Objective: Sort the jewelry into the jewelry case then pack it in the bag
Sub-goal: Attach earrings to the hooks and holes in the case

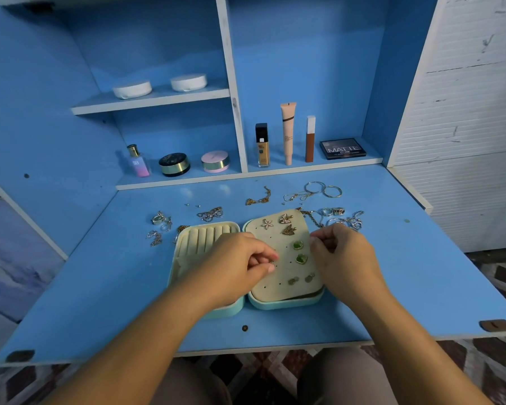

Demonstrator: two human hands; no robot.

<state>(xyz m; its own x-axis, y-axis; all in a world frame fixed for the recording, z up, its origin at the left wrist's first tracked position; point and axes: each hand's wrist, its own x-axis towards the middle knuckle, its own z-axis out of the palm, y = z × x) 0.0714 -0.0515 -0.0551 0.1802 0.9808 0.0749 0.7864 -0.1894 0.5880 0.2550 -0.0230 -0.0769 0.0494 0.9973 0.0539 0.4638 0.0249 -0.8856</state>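
My left hand [237, 264], covering part of the open jewelry case [287, 303] on the desk [100, 287], pinches a small earring [270, 261], my right hand [342, 255] curls beside it, possibly on something too small to identify, and behind stand a palette [343, 148] marked "MATTE" and a bottle [138, 162] marked "SB".

Matt cream velvety lining fills the jewelry case [278, 302] (glossy mint shell); shiny metal hoops [323, 190].
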